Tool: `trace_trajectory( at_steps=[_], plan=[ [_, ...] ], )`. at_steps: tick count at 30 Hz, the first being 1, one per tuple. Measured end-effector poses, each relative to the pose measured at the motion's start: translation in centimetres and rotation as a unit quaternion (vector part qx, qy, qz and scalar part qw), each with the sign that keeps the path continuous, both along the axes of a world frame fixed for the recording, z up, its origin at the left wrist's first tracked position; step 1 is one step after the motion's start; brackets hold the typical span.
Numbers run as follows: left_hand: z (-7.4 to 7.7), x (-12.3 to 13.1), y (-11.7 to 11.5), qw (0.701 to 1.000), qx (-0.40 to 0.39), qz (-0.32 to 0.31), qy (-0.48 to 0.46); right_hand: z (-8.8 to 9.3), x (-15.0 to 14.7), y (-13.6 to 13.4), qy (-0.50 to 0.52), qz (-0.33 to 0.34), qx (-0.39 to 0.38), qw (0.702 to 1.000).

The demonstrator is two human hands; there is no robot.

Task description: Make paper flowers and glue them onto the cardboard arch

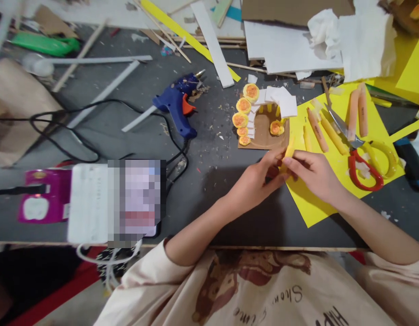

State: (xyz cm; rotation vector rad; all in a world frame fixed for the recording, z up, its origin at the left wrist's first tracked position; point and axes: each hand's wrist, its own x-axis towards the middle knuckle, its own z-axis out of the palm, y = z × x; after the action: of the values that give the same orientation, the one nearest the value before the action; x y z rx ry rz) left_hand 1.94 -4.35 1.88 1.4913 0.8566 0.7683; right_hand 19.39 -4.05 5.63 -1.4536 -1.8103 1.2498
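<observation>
My left hand point(268, 171) and my right hand point(309, 172) meet over the left edge of a yellow sheet point(309, 210). Both sets of fingers pinch a slim yellow piece point(290, 148), which points up and away; whether it is paper or a crayon I cannot tell. Just beyond my left hand stands a small craft model point(263, 131) on a cardboard base, with white card pieces and yellow-orange rosettes. To the right of my hands, several yellow and orange crayon-like sticks point(317, 130) lie on the sheet, beside scissors point(357, 145) with red and yellow handles.
A blue hot glue gun point(177, 102) lies left of the model, its black cord point(127, 105) running left. Nearer the front edge sit a purple box point(42, 194), a white device point(89, 203) and a blurred-out phone point(141, 199). White boards point(291, 50) and sticks clutter the back.
</observation>
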Motion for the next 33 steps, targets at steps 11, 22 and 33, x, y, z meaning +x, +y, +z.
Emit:
trace_trajectory(
  at_steps=[11,22,33],
  plan=[
    [0.4,-2.5,2.0,0.979,0.037,0.139,0.142,-2.2,6.6,9.0,-0.386,-0.079,0.247,0.885],
    [1.3,-3.9,2.9,0.98,0.068,0.138,0.128,-0.2,3.7,4.1,-0.182,-0.013,0.185,0.966],
    [1.6,-4.0,2.4,0.988,0.034,0.109,0.105,-0.4,2.0,2.7,-0.031,0.028,0.128,0.991]
  ],
)
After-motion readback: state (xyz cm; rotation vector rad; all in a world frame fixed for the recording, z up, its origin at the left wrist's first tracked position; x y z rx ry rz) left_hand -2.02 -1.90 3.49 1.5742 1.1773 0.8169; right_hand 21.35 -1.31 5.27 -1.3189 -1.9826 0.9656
